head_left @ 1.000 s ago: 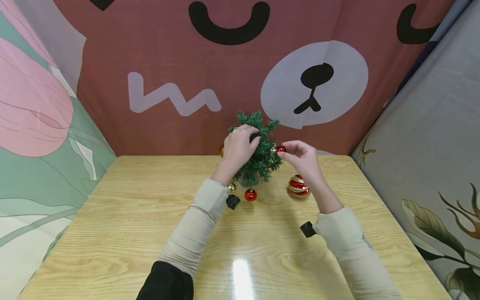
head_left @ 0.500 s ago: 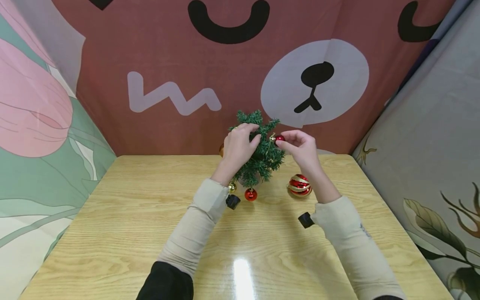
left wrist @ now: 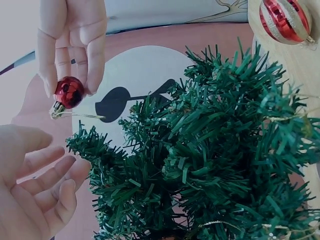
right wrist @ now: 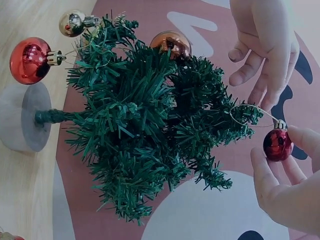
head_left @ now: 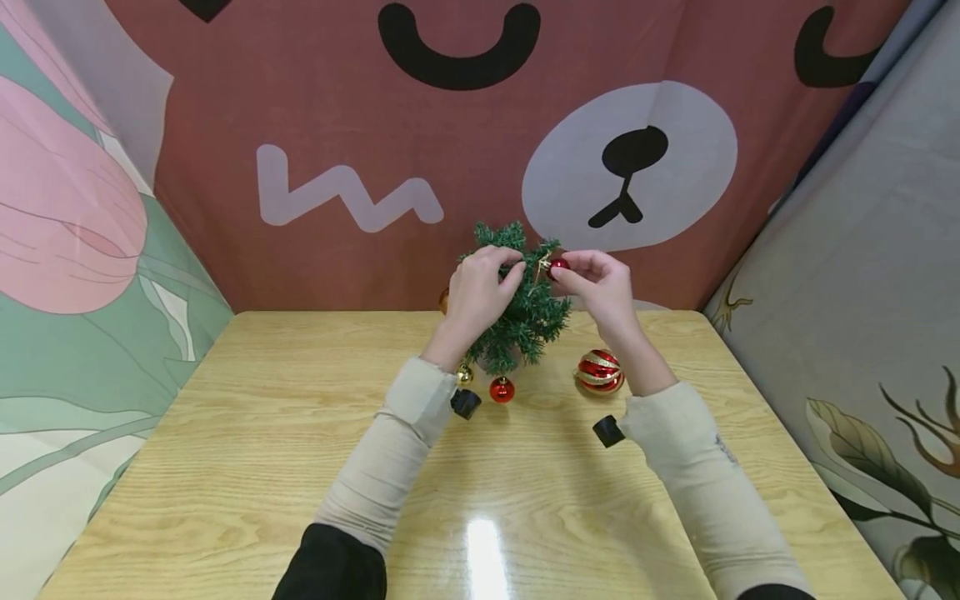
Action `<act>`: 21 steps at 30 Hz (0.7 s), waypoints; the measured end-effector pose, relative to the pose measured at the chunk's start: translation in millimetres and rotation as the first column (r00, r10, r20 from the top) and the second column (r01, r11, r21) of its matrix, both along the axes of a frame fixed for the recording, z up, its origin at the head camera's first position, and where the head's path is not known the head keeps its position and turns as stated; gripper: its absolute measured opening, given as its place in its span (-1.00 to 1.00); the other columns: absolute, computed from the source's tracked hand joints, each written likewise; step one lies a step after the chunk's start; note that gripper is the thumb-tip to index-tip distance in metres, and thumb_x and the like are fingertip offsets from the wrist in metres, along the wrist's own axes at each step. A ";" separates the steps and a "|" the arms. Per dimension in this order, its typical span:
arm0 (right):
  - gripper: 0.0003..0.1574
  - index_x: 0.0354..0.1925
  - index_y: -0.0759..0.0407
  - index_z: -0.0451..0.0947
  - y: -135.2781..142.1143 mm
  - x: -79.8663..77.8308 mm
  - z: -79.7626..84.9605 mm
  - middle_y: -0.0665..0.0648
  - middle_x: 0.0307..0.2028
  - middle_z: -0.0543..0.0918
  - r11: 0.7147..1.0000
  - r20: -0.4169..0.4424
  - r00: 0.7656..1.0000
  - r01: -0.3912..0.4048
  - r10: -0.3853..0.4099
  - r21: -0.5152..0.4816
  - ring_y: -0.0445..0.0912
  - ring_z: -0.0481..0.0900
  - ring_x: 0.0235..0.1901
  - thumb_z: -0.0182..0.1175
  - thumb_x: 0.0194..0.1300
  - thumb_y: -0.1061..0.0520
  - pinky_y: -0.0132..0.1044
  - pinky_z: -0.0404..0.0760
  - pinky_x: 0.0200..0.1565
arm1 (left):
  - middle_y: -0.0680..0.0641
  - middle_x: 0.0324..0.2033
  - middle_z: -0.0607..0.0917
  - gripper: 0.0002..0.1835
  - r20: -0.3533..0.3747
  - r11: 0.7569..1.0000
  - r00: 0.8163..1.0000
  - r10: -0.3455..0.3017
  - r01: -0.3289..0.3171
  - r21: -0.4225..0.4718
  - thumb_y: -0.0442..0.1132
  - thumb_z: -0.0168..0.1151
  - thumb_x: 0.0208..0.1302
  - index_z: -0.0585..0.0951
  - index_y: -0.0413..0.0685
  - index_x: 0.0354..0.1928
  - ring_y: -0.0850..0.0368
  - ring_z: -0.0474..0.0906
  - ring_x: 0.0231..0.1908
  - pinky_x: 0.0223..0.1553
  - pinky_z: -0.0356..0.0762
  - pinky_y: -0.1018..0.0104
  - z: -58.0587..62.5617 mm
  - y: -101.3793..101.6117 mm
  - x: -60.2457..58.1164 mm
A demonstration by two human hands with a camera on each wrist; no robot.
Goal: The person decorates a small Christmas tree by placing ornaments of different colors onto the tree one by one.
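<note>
A small green artificial Christmas tree (head_left: pixel 528 321) stands upright on a pale round base (right wrist: pixel 37 117). Thumb and fingertips of my right hand (head_left: pixel 606 292) pinch a dark red bauble (right wrist: pixel 278 145) beside the treetop. Its gold cap carries a thin string loop (right wrist: pixel 245 115), which overlaps the top branches in the right wrist view. My left hand (head_left: pixel 480 287) is at the upper left of the tree, fingers loosely bent and nothing in them; in the left wrist view the same left hand (left wrist: pixel 40 185) lies close to the top twigs.
A bright red bauble (head_left: pixel 502 389) and a small gold one (head_left: pixel 465 374) hang low on the tree's front. An orange bauble (right wrist: pixel 171 44) is on its left side. A larger red-and-gold striped ball (head_left: pixel 599 372) rests on the wooden table (head_left: pixel 262 433). A printed curtain hangs behind.
My right hand has risen along the tree's right side with the dark red bauble, up near the treetop. The left hand has barely moved.
</note>
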State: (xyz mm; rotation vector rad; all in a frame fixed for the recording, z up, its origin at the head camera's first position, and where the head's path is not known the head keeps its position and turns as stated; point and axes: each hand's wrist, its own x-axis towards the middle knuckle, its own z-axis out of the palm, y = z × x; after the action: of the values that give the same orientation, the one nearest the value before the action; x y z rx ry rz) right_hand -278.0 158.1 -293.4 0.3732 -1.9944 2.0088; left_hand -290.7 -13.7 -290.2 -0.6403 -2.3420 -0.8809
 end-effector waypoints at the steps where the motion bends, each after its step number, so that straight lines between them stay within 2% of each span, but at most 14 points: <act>1: -0.73 -0.20 0.41 0.48 -0.3 -0.5 0.5 0.09 -0.40 0.52 1.000 0.000 1.000 -0.001 0.001 -0.009 -0.13 0.55 -0.39 0.22 0.11 0.28 -0.38 0.57 -0.31 | -0.03 -0.23 0.63 -0.75 -0.007 1.000 1.000 -0.005 0.005 0.004 -0.13 0.09 0.26 0.64 -0.08 -0.16 0.22 0.42 -0.64 -0.67 0.31 0.42 -0.3 0.1 -0.3; 9: -0.72 -0.19 0.44 0.46 -3.9 -0.6 6.0 0.14 -0.37 0.54 0.996 -0.012 1.000 -0.019 0.018 -0.083 -0.13 0.57 -0.37 0.21 0.12 0.31 -0.28 0.55 -0.21 | -0.03 -0.23 0.62 -0.67 -0.038 0.996 0.995 -0.088 0.088 -0.005 -0.01 0.13 0.19 0.63 -0.06 -0.12 0.28 0.45 -0.62 -0.61 0.37 0.47 -1.0 -0.1 0.1; 15: -0.74 -0.19 0.48 0.44 -6.0 0.4 7.3 0.14 -0.37 0.55 0.992 -0.038 0.999 -0.039 0.035 -0.123 -0.13 0.58 -0.38 0.18 0.12 0.35 -0.29 0.55 -0.23 | -0.01 -0.26 0.59 -0.65 -0.052 0.997 0.995 -0.081 0.080 -0.021 0.01 0.20 0.12 0.63 -0.04 -0.14 0.28 0.41 -0.62 -0.61 0.35 0.46 -0.9 0.0 1.3; 21: -0.74 -0.20 0.47 0.45 -5.9 0.9 7.7 0.15 -0.37 0.54 0.990 -0.046 0.998 -0.049 0.043 -0.133 -0.14 0.58 -0.40 0.18 0.12 0.35 -0.30 0.56 -0.25 | -0.01 -0.32 0.59 -0.79 -0.093 0.997 0.993 -0.079 0.077 -0.020 -0.14 0.20 0.15 0.67 -0.05 -0.23 0.25 0.36 -0.66 -0.67 0.30 0.43 -1.4 0.8 0.4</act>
State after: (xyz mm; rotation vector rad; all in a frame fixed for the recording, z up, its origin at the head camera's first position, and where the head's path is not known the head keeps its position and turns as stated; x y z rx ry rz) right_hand -277.1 152.2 -285.7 0.4317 -1.8288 2.1305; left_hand -290.3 -12.9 -291.6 -0.7678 -2.2552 -0.8482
